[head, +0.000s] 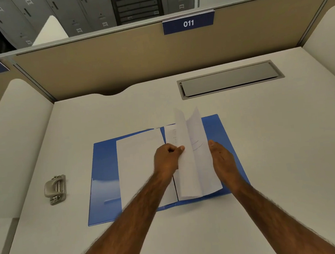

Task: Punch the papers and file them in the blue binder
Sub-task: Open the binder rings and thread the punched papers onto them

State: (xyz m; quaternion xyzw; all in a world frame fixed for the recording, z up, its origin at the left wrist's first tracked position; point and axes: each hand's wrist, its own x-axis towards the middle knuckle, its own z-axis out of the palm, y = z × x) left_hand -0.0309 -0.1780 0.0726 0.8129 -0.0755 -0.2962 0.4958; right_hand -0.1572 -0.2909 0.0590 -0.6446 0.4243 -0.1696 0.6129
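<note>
The blue binder's (pixel 105 161) spine runs 12 to 6. Its papers (pixel 189 171) (same axis) are pinched by the left hand's (pixel 166 160) fingers (pixel 180 149); the right hand's (pixel 224 157) are hidden, perhaps gripping.

Both bare forearms reach forward from the bottom of the view and angle in toward each other over the surface. The left hand (pixel 168 157) is knuckles-up with its fingers curled, and its thumb is pressed against the near edge of the raised papers (pixel 193 159), pinching them. The right hand (pixel 223 158) lies just beside the other edge of those sheets, back of the hand upward and thumb stretched forward, its tip against the paper. Its fingers are hidden, so its grip cannot be judged. The two hands are level, close together, not touching.
</note>
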